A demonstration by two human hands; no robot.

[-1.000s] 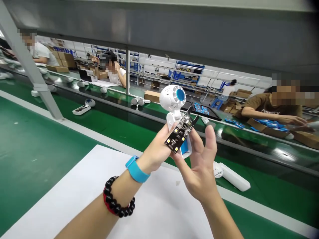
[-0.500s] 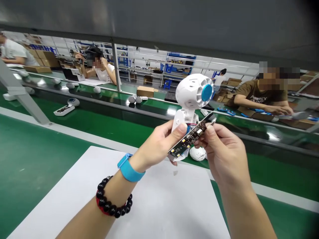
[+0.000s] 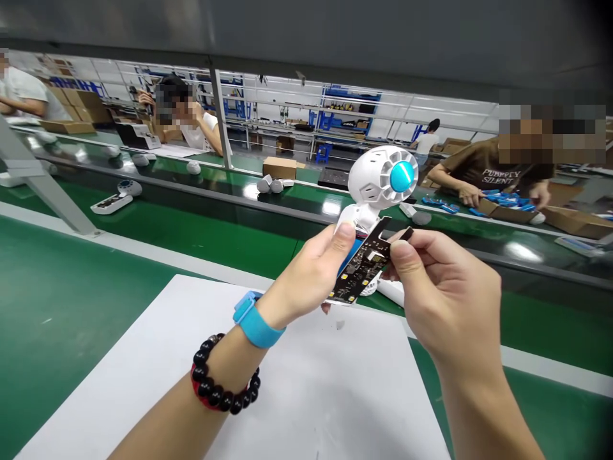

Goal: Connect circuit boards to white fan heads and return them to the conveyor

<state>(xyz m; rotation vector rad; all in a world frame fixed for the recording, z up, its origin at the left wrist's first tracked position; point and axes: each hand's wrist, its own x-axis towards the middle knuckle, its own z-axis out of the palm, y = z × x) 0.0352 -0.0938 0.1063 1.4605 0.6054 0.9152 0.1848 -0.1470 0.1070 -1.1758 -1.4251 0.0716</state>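
My left hand (image 3: 311, 271) is wrapped round the handle of a white handheld fan (image 3: 368, 179), whose round head with a blue centre cap points up and to the right. A blue part shows inside the opened handle. In front of it is a black circuit board (image 3: 366, 265) with small yellow-white LEDs and a notched upper end. My right hand (image 3: 443, 291) pinches the board's upper right edge between thumb and fingers. The board tilts along the handle, its lower end close to my left palm. The fingers behind the board are mostly hidden.
A white sheet (image 3: 287, 383) covers the bench before me. Beyond runs a green and black conveyor line (image 3: 215, 217) with another opened fan (image 3: 115, 199). Several co-workers sit across it; one handles blue parts (image 3: 510, 199) in a carton. A grey shelf (image 3: 306, 45) hangs overhead.
The circuit board has turned so that more of its face shows, and its notched end is now visible. The fan has shifted slightly right. A co-worker's hands have moved apart at the carton.
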